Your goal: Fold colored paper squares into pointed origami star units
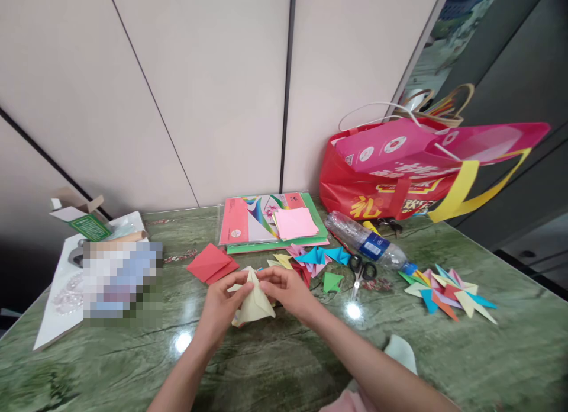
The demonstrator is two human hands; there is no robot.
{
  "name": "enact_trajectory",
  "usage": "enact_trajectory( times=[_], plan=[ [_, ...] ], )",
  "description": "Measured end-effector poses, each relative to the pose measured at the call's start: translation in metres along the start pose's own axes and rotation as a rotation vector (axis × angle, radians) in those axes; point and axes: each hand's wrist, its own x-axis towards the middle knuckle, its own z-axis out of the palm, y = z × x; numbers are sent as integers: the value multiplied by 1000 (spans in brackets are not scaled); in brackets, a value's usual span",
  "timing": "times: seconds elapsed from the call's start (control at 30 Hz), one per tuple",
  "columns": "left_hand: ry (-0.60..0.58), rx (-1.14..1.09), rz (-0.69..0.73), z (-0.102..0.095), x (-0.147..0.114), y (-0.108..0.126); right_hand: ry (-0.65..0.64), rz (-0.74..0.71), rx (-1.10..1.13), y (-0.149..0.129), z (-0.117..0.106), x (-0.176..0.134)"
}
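Observation:
A pale yellow folded paper (255,307) is held up between both hands, its pointed tip upward. My left hand (226,296) pinches its left side with thumb and fingers. On the other side, my right hand (286,287) grips the paper near the tip. Just behind my left hand lies a red folded paper (212,263). Beyond my right hand are blue folded paper pieces (323,256) and a small green folded piece (332,282). Part of the pale yellow paper is hidden by my fingers.
Black-handled scissors (361,271) and a plastic bottle (368,243) lie to the right, near colourful folded paper stars (448,290). A paper pack (248,222) with pink sheets (296,222) lies against the wall. A red bag (386,175) stands back right, a small box (84,216) left.

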Motion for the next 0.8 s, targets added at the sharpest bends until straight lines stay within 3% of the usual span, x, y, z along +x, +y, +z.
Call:
enact_trajectory(
  times=[0.2,0.63,0.8],
  plan=[
    [-20,-1,-16,0,0,-2,-32,55,89,-2,0,-1],
    [178,188,144,-2,5,-7,27,11,38,3,-5,3],
    [116,131,70,-1,2,-3,-20,77,143,0,-3,0]
  ],
)
